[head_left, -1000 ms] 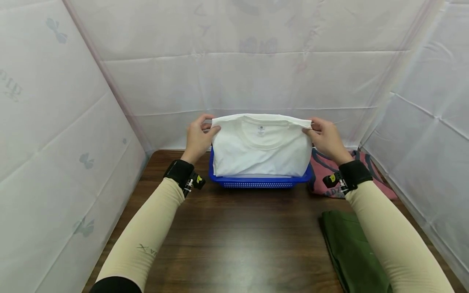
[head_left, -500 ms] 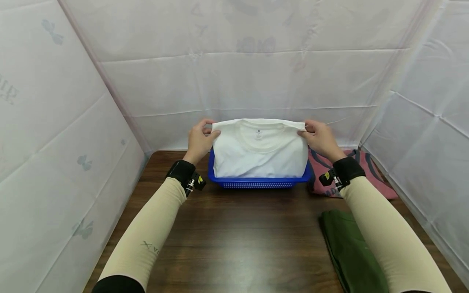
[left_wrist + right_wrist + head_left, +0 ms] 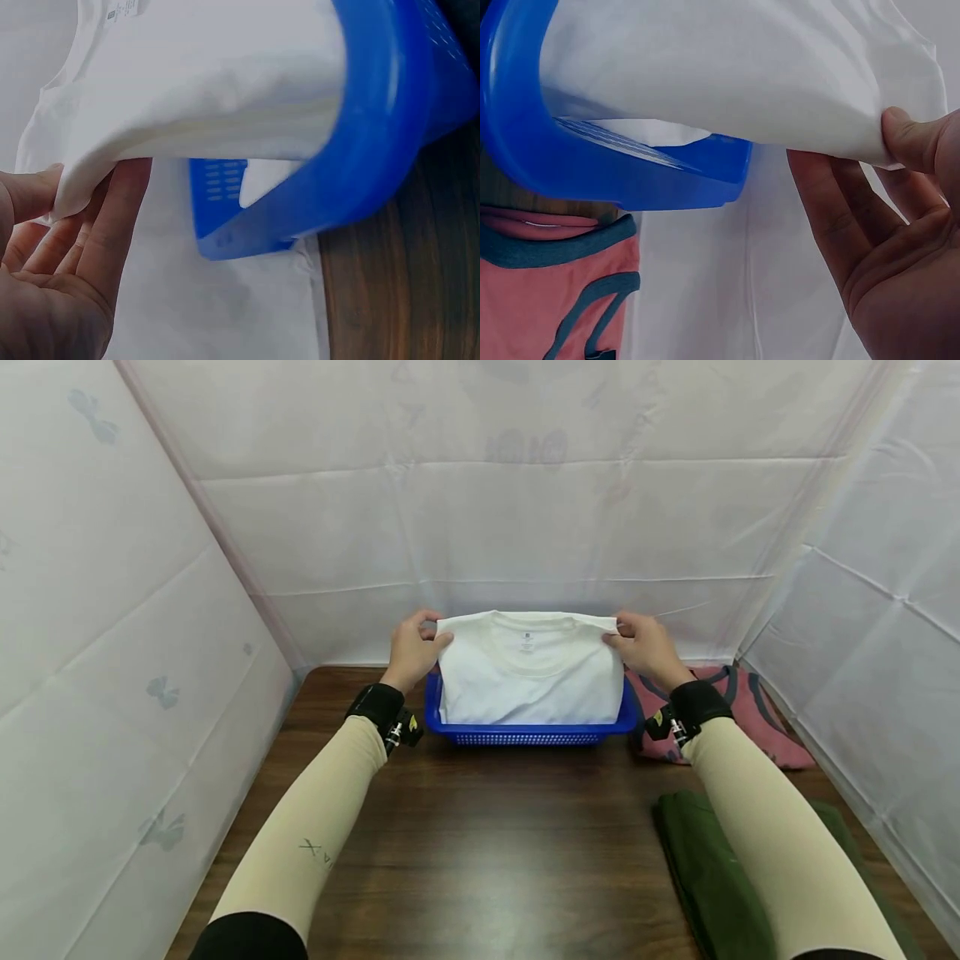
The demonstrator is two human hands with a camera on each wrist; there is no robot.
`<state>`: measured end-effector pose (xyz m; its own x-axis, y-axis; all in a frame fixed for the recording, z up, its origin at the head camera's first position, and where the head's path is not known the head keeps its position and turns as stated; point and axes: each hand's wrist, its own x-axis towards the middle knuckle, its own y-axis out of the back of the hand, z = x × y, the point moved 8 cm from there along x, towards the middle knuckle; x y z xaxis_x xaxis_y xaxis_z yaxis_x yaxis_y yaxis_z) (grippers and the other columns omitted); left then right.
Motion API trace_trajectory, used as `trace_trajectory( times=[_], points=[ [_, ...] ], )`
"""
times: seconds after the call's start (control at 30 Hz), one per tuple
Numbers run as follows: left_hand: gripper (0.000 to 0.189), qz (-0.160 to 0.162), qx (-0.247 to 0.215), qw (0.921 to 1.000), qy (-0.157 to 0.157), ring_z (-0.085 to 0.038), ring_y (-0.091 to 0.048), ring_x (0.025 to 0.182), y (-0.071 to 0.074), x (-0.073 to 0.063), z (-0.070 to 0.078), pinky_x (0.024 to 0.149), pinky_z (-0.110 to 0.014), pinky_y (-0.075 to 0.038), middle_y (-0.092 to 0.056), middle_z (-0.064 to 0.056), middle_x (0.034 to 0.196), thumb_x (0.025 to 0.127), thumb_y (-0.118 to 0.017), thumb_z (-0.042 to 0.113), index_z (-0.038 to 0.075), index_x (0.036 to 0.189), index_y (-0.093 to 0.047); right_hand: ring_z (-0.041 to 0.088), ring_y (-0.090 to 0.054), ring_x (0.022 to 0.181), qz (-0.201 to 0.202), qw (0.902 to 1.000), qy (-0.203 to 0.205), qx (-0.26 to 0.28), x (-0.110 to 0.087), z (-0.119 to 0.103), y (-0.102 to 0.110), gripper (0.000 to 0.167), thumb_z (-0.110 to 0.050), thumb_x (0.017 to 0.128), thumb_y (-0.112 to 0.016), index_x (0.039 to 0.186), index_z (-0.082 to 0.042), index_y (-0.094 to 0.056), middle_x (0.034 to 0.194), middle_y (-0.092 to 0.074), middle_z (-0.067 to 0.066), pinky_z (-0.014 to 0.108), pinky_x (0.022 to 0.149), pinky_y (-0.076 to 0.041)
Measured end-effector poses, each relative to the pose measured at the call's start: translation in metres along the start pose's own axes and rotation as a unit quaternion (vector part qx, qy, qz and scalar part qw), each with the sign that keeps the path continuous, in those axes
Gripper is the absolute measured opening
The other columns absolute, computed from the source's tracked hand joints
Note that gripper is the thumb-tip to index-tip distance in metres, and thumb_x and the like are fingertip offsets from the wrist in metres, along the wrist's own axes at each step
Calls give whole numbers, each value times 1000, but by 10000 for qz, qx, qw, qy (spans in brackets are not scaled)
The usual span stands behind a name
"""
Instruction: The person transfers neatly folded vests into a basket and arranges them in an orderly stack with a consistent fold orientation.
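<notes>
A folded white T-shirt (image 3: 528,681) stands tilted up in a blue plastic basket (image 3: 525,735), its neckline and label at the top. My left hand (image 3: 414,647) pinches the shirt's upper left corner between thumb and fingers. At the upper right corner my right hand (image 3: 647,647) pinches the cloth the same way. The shirt's lower edge sits inside the basket's front rim. In the left wrist view, the folded layers of the shirt (image 3: 225,90) slope from my fingers into the basket. More white cloth (image 3: 660,131) shows inside the basket in the right wrist view.
A pink shirt with dark grey-blue trim (image 3: 765,727) lies right of the basket, partly behind my right wrist. Folded dark green cloth (image 3: 705,860) lies at the front right under my forearm. White sheeting (image 3: 487,527) walls the brown wooden table (image 3: 487,843) at back and sides.
Both hands have lowered the shirt's top edge a little, and the right hand has moved inward to the left. The shirt sits slightly deeper in the basket.
</notes>
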<state>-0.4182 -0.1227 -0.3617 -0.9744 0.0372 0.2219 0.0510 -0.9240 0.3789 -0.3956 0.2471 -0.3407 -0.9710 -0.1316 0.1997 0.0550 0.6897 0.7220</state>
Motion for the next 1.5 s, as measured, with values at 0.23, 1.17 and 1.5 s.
trace_trajectory(
  times=[0.23, 1.17, 1.5],
  points=[
    [31, -36, 351, 9994, -2, -29, -72, 75, -4, 4, -7, 56, -36, -62, -75, -21, 99, 98, -71, 10, 5, 127, -62, 43, -63, 121, 39, 9999, 19, -101, 6, 6, -8, 23, -17, 104, -61, 121, -3, -66, 129, -65, 27, 53, 84, -60],
    [41, -424, 1645, 9854, 71, -24, -65, 63, -21, 9, -22, 53, -32, -56, -70, -19, 109, 103, -64, 21, 3, 139, -61, 30, -55, 69, 202, 9961, -202, -838, 13, 22, -24, 31, -16, 99, -65, 124, 3, -65, 78, -61, 15, 39, 65, -42],
    [41, -373, 2116, 9766, -50, -28, -67, 84, -23, 9, -29, 74, -41, -56, -72, -14, 104, 101, -65, 20, 5, 139, -63, 31, -70, 89, -683, 9927, -935, -339, 7, 28, -45, 44, -15, 105, -54, 144, 5, -51, 114, -74, 20, 35, 79, -52]
  ],
)
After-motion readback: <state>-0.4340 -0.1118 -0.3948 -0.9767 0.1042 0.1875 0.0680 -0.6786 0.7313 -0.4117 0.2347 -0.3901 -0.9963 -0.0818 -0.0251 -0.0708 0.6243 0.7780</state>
